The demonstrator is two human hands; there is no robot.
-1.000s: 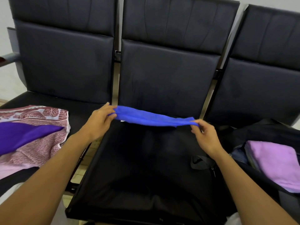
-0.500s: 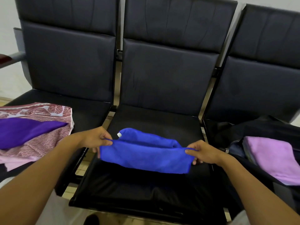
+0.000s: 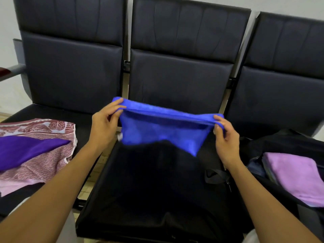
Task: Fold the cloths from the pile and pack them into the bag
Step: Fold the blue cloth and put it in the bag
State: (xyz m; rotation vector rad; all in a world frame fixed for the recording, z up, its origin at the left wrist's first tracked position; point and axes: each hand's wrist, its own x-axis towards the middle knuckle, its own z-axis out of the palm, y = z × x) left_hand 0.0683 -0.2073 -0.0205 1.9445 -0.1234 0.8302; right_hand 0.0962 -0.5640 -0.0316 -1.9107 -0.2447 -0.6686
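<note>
Writing or brand marks cannot be read anywhere; a small white tag (image 3: pixel 120 137) shows at the lower left edge of the blue cloth (image 3: pixel 163 130), too blurred to make out any print.

Blue cloth hangs in the air above the middle seat (image 3: pixel 154 186), stretched wide between both hands, its doubled top edge running taut from one hand to the other and its lower part drooping to a point toward the right. The left hand (image 3: pixel 105 122) pinches the upper left corner, thumb and fingertips closed over the fabric, the other fingers curled beneath. The right hand (image 3: pixel 226 137) pinches the upper right corner in the same way, fingers bent over the top edge and thumb behind it. Both grips are tight on the cloth; neither hand touches the seat.

To the left of the middle seat, on the neighbouring seat, lies the pile: a purple cloth (image 3: pixel 26 149) spread across a maroon patterned cloth (image 3: pixel 47 158), with a pale pink cloth (image 3: pixel 15 185) showing under them at the near edge. To the right of the middle seat sits the black bag (image 3: pixel 287 139), open, with a folded lilac cloth (image 3: pixel 296 176) lying inside it. A black strap (image 3: pixel 216 176) of the bag trails onto the right edge of the middle seat.
</note>
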